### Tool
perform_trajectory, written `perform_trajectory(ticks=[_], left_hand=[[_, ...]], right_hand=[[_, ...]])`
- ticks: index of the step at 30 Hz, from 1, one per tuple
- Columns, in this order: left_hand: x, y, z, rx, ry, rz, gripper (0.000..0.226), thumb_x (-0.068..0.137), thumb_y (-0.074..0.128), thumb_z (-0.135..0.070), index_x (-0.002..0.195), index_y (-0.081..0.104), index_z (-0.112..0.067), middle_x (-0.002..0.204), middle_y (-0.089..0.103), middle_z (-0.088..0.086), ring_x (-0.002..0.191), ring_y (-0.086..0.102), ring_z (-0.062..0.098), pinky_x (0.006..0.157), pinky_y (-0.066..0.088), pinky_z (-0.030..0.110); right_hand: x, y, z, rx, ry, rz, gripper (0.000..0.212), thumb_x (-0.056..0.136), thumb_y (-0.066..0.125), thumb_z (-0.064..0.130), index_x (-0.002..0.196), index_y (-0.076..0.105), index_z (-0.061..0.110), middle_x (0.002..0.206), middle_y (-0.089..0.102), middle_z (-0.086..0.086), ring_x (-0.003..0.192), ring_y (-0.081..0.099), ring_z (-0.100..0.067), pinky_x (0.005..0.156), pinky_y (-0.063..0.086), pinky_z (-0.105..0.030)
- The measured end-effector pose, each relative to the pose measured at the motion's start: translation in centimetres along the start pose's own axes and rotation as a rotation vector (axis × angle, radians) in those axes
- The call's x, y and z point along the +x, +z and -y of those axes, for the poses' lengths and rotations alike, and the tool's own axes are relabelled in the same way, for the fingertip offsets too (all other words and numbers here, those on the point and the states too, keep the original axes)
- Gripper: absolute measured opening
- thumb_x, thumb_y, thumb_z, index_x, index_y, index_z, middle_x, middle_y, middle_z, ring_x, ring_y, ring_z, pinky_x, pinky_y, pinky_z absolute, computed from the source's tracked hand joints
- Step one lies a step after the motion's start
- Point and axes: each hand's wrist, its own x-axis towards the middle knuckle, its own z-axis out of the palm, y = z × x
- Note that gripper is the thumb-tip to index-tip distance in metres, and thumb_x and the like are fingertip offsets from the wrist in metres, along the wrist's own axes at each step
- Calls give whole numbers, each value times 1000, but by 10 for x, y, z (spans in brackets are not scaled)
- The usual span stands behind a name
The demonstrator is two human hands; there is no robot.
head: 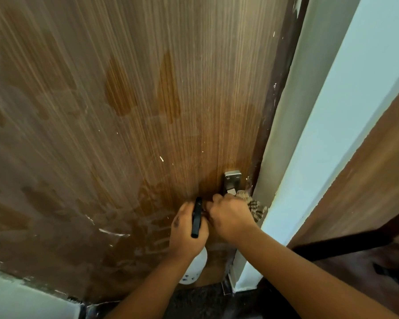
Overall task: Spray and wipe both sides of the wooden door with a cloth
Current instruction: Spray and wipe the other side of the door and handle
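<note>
The wooden door (129, 107) fills most of the view, streaked with wet patches and dull smears. My left hand (187, 236) grips a white spray bottle (194, 268) by its black trigger head (196, 217), close to the door's lower right. My right hand (230, 217) clutches a striped cloth (255, 207) right under the metal handle plate (232, 183). The two hands touch each other there. The handle's lever is hidden behind my right hand.
A pale door frame (293, 139) and light wall (359, 72) run along the door's right edge. Another brown panel (366, 180) stands at far right. Dark floor (207, 302) lies below, with a pale wall strip (21, 300) at bottom left.
</note>
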Motion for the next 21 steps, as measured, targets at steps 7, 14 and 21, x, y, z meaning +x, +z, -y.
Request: perform_trajectory(ticks=[7, 14, 21], left_hand=[[-7, 16, 1, -69, -84, -57, 51, 81, 50, -35, 114, 65, 2, 101, 63, -2, 92, 61, 2, 85, 47, 8], [3, 21, 3, -85, -86, -41, 47, 83, 55, -26, 119, 64, 2, 105, 61, -3, 95, 57, -1, 89, 46, 10], [7, 8, 0, -82, -146, 14, 41, 82, 56, -24, 116, 65, -5, 104, 66, 6, 95, 63, 15, 87, 50, 27]], right_hand=[[4, 29, 2, -267, -82, 72, 32, 70, 74, 46, 86, 69, 18, 77, 54, -3, 64, 51, -22, 51, 33, -30], [14, 35, -7, -301, -125, 7, 34, 62, 78, 44, 83, 72, 18, 75, 55, -3, 61, 51, -22, 49, 35, -29], [11, 32, -5, -179, -54, -128, 22, 72, 75, 34, 87, 70, 18, 78, 57, -2, 64, 54, -23, 52, 29, -30]])
